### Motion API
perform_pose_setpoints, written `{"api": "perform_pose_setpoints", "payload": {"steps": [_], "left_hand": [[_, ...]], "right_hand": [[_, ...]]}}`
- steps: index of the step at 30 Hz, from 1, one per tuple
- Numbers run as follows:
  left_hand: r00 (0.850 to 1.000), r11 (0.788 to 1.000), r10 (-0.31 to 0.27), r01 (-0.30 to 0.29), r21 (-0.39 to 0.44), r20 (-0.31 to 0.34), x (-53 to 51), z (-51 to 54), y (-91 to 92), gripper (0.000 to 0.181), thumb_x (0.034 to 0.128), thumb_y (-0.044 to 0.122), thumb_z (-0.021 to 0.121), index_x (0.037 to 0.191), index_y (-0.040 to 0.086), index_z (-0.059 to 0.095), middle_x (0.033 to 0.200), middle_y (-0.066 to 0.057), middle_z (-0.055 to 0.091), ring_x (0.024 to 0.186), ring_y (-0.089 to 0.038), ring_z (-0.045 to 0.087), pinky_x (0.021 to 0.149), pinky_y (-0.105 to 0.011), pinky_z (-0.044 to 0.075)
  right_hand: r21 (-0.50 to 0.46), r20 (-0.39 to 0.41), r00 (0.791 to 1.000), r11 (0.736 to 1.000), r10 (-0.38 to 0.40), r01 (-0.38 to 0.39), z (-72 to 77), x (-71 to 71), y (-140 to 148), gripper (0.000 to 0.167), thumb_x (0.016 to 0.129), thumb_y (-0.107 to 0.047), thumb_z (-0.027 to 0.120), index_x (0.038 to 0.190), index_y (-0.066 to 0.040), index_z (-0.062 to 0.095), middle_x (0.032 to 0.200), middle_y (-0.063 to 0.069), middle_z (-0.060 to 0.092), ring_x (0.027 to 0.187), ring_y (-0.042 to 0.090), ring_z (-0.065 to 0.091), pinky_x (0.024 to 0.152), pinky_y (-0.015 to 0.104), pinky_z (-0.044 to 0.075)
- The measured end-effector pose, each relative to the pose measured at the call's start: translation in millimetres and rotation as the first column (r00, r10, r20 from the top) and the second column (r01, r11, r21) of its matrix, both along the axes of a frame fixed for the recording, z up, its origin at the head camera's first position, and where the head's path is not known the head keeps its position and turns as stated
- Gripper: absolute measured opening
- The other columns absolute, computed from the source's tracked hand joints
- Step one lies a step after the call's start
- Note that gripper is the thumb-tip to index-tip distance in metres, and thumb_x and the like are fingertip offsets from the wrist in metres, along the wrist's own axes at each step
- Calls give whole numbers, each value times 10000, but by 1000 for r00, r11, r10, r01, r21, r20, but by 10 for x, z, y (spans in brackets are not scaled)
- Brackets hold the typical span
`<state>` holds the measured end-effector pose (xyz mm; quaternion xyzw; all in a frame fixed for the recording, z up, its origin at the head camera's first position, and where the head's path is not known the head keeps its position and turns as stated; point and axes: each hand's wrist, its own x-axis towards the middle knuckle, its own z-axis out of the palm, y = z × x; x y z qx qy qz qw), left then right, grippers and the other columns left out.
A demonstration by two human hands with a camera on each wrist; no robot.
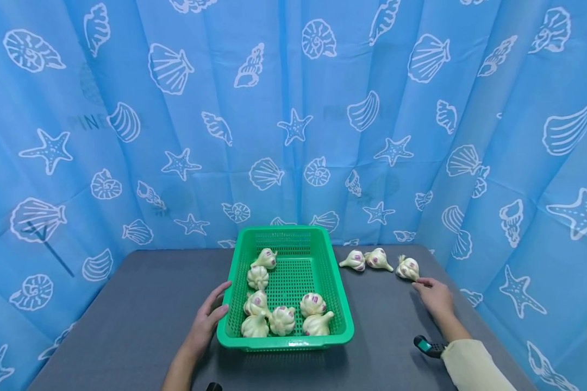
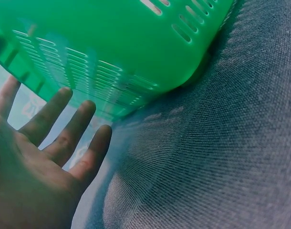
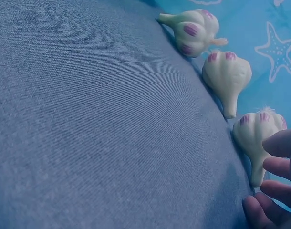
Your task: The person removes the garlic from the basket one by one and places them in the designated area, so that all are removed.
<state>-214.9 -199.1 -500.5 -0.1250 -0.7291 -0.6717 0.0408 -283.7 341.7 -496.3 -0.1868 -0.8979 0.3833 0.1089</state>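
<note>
Here at the desk point(image 1: 166, 304) we have the green basket point(image 1: 286, 343) mid-scene, and around its dial lie seven garlic bulbs: top bulb point(image 1: 264, 259) at eleven o'clock, another bulb point(image 1: 257, 277) at ten, then one at eight, one past seven, one at six, and a pair on the four-to-five side. Left hand point(image 1: 200, 323) now, out at the basket's nine-to-eight o'clock edge, palm turned to the wall, fingers spread wide, fingertips right at the rim; how hard they press, if at all, I can't tell. Over to the right hand point(image 1: 435, 296), at three o'clock from the basket, fingers half bent at the stem of the end bulb point(image 1: 407, 267), and from here I can't tell whether they pinch it or merely touch. That bulb lies on the desk between two and three o'clock, stem towards the hand. Two neighbouring bulbs point(image 1: 354, 260) sit nearer the basket, at about two. A pale sleeve point(image 1: 472, 364) covers the right forearm, a black strap device point(image 1: 428, 347) beside its cuff, and at twelve hangs a blue curtain point(image 1: 293, 81) printed with white shells and starfish.
</note>
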Motion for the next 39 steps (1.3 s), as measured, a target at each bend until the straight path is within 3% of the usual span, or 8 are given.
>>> {"api": "perform_pose_setpoints", "payload": {"steps": [12,24,39], "left_hand": [[1000,1000,-19,19,12,-8,5,11,-9,492,1024,126,459,1503,105,348,1402,-244,417,1224,-372,455,875,-343,471],[1000,1000,-14,14,7,-13,-1,3,-21,489,1024,123,457,1502,102,352,1397,-238,418,1177,-243,498,870,-332,474],[1000,999,-21,21,27,-1,-5,-17,-15,492,1022,126,461,1501,99,351,1383,-248,420,1167,-265,500,868,-337,476]], "right_hand": [[27,-6,1000,1000,-4,4,-23,-86,-49,411,959,-197,564,1242,101,567,1210,309,559,1078,452,519,857,542,408],[98,33,999,995,33,-36,4,-191,-111,467,957,-223,562,1294,97,526,1245,311,543,1120,467,500,911,553,382],[159,84,995,985,57,-70,20,-290,-178,498,949,-222,557,1332,91,503,1334,311,490,1201,504,411,980,570,319]]}}
